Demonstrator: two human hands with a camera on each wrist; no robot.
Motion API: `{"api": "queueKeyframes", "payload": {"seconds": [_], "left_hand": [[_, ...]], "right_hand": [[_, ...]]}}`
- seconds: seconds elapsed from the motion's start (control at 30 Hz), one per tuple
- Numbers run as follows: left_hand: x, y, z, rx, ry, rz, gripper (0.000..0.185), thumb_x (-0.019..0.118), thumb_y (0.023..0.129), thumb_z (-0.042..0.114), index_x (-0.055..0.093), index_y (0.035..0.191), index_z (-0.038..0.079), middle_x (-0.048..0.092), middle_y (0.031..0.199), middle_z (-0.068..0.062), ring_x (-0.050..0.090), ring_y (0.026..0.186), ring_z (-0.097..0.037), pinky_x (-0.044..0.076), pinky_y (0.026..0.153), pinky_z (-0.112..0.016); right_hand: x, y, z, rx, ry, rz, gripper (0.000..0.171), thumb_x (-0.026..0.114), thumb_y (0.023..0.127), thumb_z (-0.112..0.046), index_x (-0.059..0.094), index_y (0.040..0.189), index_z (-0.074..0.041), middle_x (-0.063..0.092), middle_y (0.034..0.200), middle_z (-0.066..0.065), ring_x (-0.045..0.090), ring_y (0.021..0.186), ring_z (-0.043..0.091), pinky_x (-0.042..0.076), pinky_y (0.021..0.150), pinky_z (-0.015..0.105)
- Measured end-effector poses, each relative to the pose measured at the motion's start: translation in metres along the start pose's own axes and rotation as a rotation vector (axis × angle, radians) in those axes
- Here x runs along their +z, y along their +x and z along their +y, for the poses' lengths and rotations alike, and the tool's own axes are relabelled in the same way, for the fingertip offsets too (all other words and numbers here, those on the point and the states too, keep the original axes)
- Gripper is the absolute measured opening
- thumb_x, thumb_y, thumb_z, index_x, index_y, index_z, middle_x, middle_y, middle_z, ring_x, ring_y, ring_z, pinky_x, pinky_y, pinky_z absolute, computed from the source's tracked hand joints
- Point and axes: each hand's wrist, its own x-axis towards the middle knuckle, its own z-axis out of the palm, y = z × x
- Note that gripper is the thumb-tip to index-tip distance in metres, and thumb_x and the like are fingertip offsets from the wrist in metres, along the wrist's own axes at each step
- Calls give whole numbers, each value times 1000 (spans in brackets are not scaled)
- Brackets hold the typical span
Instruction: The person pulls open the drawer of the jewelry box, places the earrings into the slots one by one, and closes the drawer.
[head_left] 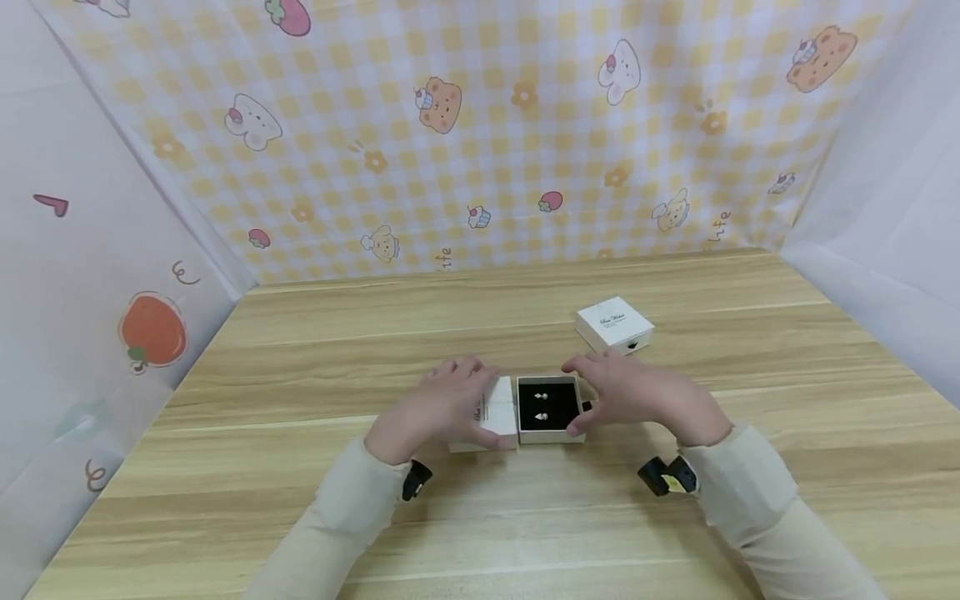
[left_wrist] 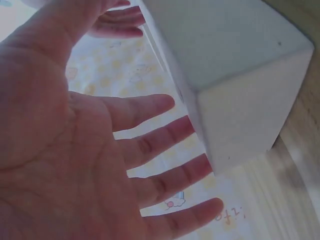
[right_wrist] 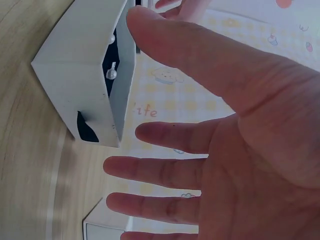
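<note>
Left hand: the left hand [head_left: 442, 404] is held over a white lid [head_left: 491, 414], fingers straight and slightly spread; in the left wrist view the fingertips [left_wrist: 165, 102] are seen just beside the lid's wall [left_wrist: 240, 120], and nothing is gripped. Whether the lid is actually touched cannot be told.

Right hand: the right hand [head_left: 637, 396] is spread at the right side of the open box [head_left: 550, 408], fingers straight and parted; in the head view the thumb is seen at the box's front right corner. In the right wrist view the thumb [right_wrist: 200, 55] is stretched out toward the box [right_wrist: 82, 75]; nothing is clasped.

Open box: a small white box with a black lining, set on the worktop [head_left: 300, 350] between the two hands and just beside the white lid on its left. A black notch [right_wrist: 86, 129] is seen in one of its outer walls.

Contents of the open box: two small pale earrings [head_left: 542, 406] are seated on the black lining, one behind the other.

Closed box: a second white box [head_left: 615, 324], lid on and printed with small dark lettering, is set farther back and to the right, apart from the right hand. What is held inside is hidden.

Worktop: light wood grain.

Surround: a checked yellow cloth [head_left: 480, 125] printed with bears and strawberries is hung behind the worktop.
</note>
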Motion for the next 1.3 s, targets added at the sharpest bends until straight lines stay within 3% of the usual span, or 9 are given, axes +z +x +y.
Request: {"api": "queueKeyframes", "payload": {"seconds": [0.17,0.47,0.9,1.3], "left_hand": [[0,0,-3,-37,13,-38,91,77,70,48,35,143,16,44,130,-7,41,112,-27,35,98,-47],[0,2,-7,-41,19,-53,90,76,70,49,36,143,16,45,128,-6,42,113,-25,37,98,-46],[0,3,-8,-52,16,-47,88,77,69,48,39,141,15,45,127,-6,40,111,-25,38,95,-42],[0,4,-9,-33,18,-43,87,77,69,49,41,141,15,46,126,-6,41,108,-24,39,92,-39]], "right_hand": [[2,3,1,34,-24,-29,85,75,71,-49,41,136,-4,52,128,16,45,116,34,41,93,51],[6,6,3,27,-70,-31,86,75,70,-49,42,135,-3,56,121,12,47,111,32,41,94,50],[8,10,8,-12,17,-42,83,78,71,-40,42,133,3,60,106,7,54,97,22,45,88,41],[8,9,9,-21,51,-51,80,78,71,-39,42,130,2,58,100,5,51,85,17,45,77,35]]}}
